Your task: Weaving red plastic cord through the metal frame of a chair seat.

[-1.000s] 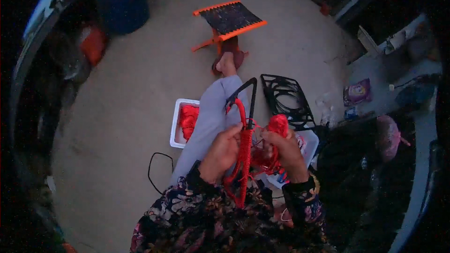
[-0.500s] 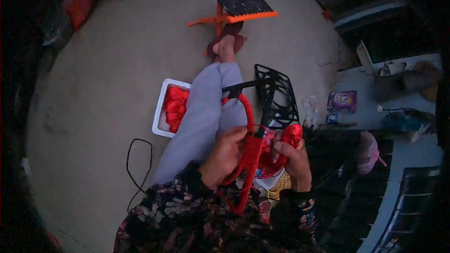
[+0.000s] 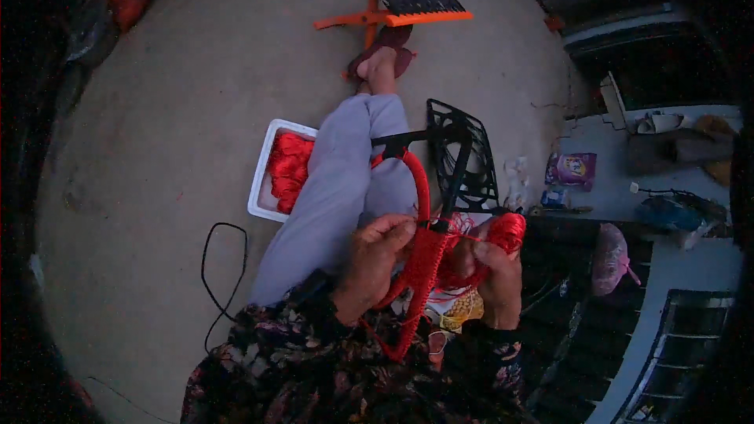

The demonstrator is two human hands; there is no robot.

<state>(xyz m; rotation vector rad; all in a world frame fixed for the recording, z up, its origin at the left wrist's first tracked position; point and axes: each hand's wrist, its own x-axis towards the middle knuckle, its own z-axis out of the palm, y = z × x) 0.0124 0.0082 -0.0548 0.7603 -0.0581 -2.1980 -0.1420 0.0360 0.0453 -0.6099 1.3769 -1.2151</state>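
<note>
A black frame with a curved bar and a woven section (image 3: 424, 263) covered in red cord lies across my lap. My left hand (image 3: 373, 263) is closed at the left side of this section, fingertips pinching red cord beside the bar. My right hand (image 3: 499, 283) is closed round a bundle of shiny red cord (image 3: 505, 232) to the right. A strand stretches between the two hands across the front of the frame. The black lattice panel (image 3: 463, 157) of the frame extends beyond my hands.
On the floor left of my legs stands a white tray (image 3: 259, 180) with more red cord in it. A black cord loop (image 3: 206, 259) lies nearby. Ahead is an orange folding stool (image 3: 424, 20) with a dark seat. A purple packet (image 3: 572, 170) lies to the right.
My right hand has shifted slightly with the cord bundle, and a strand now runs taut between my hands. My left fingertips have moved onto the cord at the bar.
</note>
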